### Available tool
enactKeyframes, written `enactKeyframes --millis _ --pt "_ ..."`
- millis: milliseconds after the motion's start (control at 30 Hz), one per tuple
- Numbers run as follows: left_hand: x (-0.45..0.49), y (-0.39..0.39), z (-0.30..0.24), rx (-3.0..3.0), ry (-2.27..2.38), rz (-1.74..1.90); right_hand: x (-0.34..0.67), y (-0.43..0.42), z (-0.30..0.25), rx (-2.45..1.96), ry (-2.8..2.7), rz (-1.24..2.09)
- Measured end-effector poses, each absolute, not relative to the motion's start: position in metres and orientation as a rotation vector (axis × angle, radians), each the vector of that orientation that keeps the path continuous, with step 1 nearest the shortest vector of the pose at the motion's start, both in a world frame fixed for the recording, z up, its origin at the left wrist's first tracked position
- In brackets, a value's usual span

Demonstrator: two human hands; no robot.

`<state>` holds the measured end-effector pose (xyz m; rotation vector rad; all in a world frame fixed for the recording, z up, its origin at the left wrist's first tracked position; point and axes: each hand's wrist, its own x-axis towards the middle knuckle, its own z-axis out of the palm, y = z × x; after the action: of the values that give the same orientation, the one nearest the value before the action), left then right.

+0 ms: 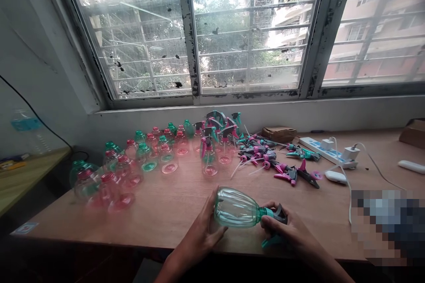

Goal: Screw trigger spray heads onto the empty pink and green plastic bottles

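A clear green spray bottle (237,208) lies sideways between my hands above the table's front edge. My left hand (207,225) grips it around its base end. At the neck, my right hand (279,223) is closed around a green and grey trigger sprayer (280,213), which sits on the bottle's mouth. Whether its collar is fully threaded on cannot be seen. Beyond my hands stand several bottles with sprayers fitted, such as a pink one (225,154). Loose pink, green and grey trigger sprayers (260,152) lie heaped right of these.
Open-topped pink and green bottles (122,172) stand at the left. A white power strip (328,152) with plugs and cables, a white case (336,177) and a cardboard box (279,133) are at the right. A window (249,31) rises behind the wooden table (159,216).
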<state>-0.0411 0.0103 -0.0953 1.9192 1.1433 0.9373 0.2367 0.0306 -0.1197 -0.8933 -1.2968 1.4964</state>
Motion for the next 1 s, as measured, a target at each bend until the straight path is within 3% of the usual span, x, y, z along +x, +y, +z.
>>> enactKeyframes --millis 1000 --pt "-0.0406 0.0139 -0.0946 1.880 1.162 0.956 0.2378 0.0307 -0.1219 -0.934 -1.340 1.465"
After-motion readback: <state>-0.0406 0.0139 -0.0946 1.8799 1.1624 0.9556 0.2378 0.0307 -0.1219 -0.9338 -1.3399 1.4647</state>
